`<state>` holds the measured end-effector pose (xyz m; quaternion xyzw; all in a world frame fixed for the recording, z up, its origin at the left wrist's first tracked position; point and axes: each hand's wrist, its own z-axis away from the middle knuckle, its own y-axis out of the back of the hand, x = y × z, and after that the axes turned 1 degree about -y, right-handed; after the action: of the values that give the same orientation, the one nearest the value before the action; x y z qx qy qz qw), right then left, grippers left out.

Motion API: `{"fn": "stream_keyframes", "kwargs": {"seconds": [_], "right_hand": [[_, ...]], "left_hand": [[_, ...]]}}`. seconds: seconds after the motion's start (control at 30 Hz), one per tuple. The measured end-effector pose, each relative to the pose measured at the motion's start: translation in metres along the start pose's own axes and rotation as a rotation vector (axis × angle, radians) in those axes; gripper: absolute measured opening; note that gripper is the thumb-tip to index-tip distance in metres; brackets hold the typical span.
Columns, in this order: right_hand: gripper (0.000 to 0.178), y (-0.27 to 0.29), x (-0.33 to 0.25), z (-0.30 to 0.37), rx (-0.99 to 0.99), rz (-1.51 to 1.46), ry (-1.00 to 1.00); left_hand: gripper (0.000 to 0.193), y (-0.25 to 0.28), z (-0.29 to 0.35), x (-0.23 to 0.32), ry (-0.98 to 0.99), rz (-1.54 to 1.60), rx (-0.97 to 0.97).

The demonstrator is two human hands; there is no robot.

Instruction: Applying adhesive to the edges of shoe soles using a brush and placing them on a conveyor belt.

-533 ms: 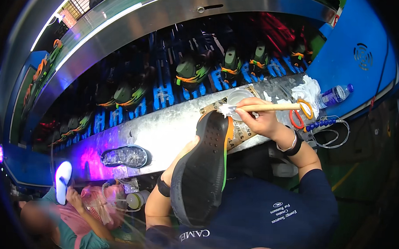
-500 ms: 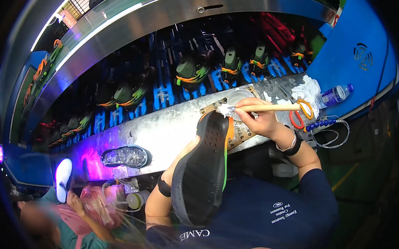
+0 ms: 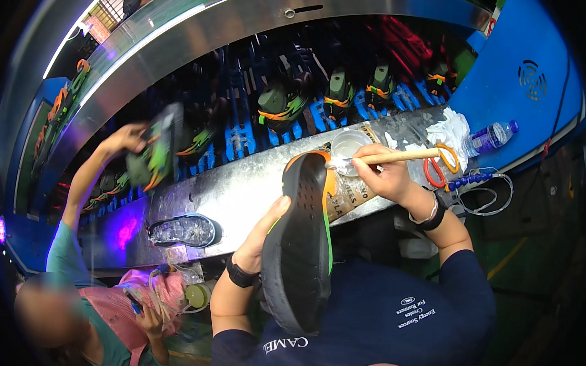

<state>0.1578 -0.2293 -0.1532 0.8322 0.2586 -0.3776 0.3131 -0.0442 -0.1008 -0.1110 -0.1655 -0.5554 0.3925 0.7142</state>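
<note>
My left hand is closed on a large black shoe sole with an orange and green edge, the thumb lying along its left side. The sole is tilted upright, with a patch of small holes near its far end. My right hand grips a brush by its pale wooden handle. The brush's whitish tip is at the sole's far orange edge; whether it touches cannot be made out. Just behind the tip stands a clear plastic cup on the metal ledge.
Another sole lies on the ledge at left. White crumpled cloth, orange-and-red-handled scissors and a bottle are at right. Shoes on lasts stand on blue racks beyond. A co-worker's hand holds a shoe at left.
White material by the brush tip no longer shows, and the sole has shifted slightly right and toward the far side. The co-worker has put down or moved the white sole and lifted a shoe by the racks.
</note>
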Motion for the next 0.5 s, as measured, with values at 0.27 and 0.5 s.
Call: {"fn": "stream_keyframes", "kwargs": {"seconds": [0.27, 0.5], "right_hand": [[0.005, -0.008, -0.011, 0.015, -0.022, -0.178, -0.115], [0.005, -0.004, -0.015, 0.014, 0.013, -0.216, -0.168]], "left_hand": [[0.051, 0.011, -0.013, 0.002, -0.016, -0.163, -0.092], [0.054, 0.013, -0.015, 0.005, -0.024, -0.227, -0.099]]}}
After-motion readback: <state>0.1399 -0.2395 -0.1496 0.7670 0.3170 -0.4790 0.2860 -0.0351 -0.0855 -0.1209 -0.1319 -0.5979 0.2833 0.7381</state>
